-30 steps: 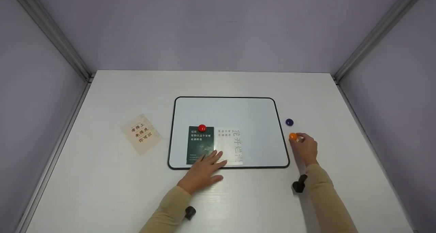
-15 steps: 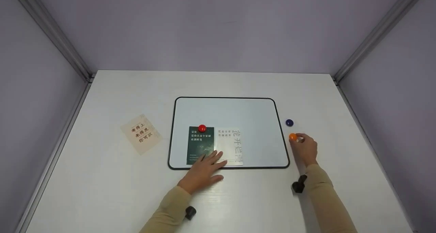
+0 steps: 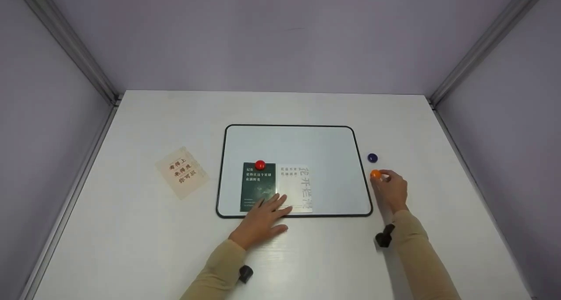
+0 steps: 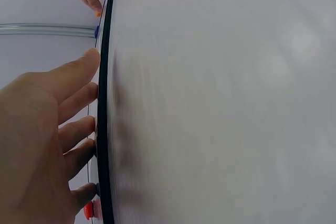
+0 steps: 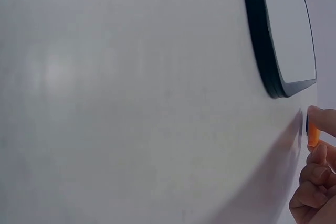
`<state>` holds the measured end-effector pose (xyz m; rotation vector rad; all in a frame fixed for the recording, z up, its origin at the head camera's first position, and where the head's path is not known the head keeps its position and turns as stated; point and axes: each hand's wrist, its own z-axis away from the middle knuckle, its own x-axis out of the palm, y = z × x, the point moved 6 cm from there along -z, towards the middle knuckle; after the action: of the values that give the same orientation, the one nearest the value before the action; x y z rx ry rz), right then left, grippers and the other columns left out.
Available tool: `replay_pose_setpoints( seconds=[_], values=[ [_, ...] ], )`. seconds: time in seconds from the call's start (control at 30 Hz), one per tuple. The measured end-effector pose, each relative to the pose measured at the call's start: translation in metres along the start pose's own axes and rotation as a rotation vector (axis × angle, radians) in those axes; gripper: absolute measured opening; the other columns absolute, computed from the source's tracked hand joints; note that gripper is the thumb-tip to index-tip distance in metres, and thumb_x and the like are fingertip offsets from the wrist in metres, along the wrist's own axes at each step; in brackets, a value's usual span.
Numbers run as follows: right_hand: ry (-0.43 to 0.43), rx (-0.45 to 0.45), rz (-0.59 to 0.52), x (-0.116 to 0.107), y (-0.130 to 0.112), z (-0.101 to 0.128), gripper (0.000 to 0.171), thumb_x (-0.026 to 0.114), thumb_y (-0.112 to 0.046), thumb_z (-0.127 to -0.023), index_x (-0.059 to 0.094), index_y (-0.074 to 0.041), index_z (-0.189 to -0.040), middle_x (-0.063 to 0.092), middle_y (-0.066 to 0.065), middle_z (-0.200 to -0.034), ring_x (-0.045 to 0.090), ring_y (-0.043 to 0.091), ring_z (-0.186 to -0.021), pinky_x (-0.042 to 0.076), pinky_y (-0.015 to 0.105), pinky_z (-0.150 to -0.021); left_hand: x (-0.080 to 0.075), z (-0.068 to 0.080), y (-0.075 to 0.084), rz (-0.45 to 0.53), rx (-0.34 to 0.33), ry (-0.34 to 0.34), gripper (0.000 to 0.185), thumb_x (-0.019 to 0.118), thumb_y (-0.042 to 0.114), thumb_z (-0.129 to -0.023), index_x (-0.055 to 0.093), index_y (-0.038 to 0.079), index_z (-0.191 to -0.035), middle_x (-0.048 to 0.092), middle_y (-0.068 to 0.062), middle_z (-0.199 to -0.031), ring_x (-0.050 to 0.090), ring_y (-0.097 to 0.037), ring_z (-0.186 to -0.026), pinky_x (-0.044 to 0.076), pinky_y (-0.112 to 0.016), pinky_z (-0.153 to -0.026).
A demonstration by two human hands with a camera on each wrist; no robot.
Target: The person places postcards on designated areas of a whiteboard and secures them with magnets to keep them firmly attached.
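My left hand rests with spread, straight fingers on the lower part of a dark green card and a white card. Both cards lie side by side on a black-framed whiteboard. A round red magnet sits on the green card's top edge. Right of the board, my right hand pinches an orange magnet between thumb and finger. In the right wrist view this orange magnet shows at the fingertips. Just beyond it lies a dark blue magnet on the table.
A beige card with printed characters lies tilted on the white table, left of the board. The board's black frame stands slightly raised from the tabletop. Grey-lilac walls enclose the table at the back and sides.
My right hand with the orange magnet has shifted very slightly up and to the left. The left hand, cards and other magnets stay in place.
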<state>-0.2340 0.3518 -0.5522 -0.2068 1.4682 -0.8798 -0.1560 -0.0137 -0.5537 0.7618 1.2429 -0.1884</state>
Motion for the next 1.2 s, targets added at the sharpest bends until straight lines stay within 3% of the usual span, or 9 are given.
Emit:
replay_pose_setpoints(
  seconds=[0.37,0.83,1.2],
  values=[
    [-0.028,-0.001,0.002,0.003,-0.002,-0.002,0.046,0.061,-0.031,-0.093,0.058,-0.001,-0.129,0.061,0.014,-0.097,0.051,0.021,-0.082,0.038,0.024,-0.064,0.000,0.000,0.001,0.006,0.003,0.007,0.053,0.053,0.044,-0.096,0.045,0.024,-0.145,0.029,-0.002,-0.161,0.026,-0.025,-0.150,0.025,-0.053,-0.121],
    [-0.051,-0.045,-0.038,0.006,-0.018,0.000,0.044,0.063,-0.027,-0.092,0.059,-0.001,-0.128,0.058,0.006,-0.082,0.048,0.015,-0.067,0.040,0.023,-0.056,0.001,-0.001,-0.001,0.026,-0.017,-0.007,0.054,0.055,0.043,-0.095,0.045,0.024,-0.144,0.029,-0.001,-0.161,0.026,-0.024,-0.150,0.026,-0.055,-0.120],
    [-0.046,-0.096,-0.042,0.010,-0.028,0.001,0.043,0.066,-0.025,-0.091,0.061,-0.001,-0.126,0.055,0.004,-0.078,0.046,0.013,-0.065,0.038,0.021,-0.054,0.002,-0.002,-0.001,0.016,-0.022,-0.005,0.054,0.054,0.044,-0.095,0.044,0.025,-0.145,0.030,-0.001,-0.161,0.026,-0.023,-0.150,0.025,-0.054,-0.121]
  ],
)
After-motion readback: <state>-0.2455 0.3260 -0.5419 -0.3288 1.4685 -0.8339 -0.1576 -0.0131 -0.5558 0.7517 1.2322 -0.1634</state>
